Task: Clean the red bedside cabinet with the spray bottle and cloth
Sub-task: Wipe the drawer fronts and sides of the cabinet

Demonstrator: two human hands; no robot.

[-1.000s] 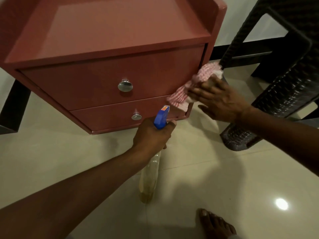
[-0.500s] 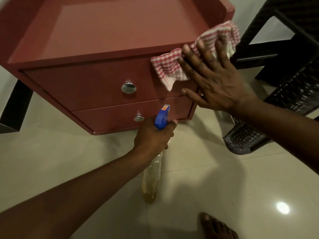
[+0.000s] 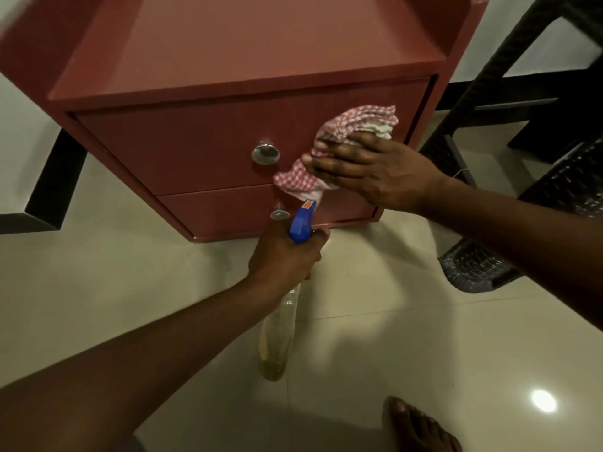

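Right hand (image 3: 375, 171) is pressing cloth (image 3: 359, 122) with flat fingers against cabinet (image 3: 228, 60) top drawer (image 3: 195, 148), centre-right of frame.
Left hand (image 3: 284, 259) is gripping bottle (image 3: 277, 334) by the neck, lower centre. Cloth is looking soft, light and bunchy, so best pinned under the palm; bottle is likely light, slick plastic.

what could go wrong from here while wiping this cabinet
1. A loose corner of the cloth hangs near the upper drawer knob; a leftward wipe by the right hand may snag it.
2. The blue nozzle of the spray bottle, in the grip of the left hand, sits just under that corner, close to the lower drawer; an accidental squeeze would likely soak cloth or fingers, not the panel.
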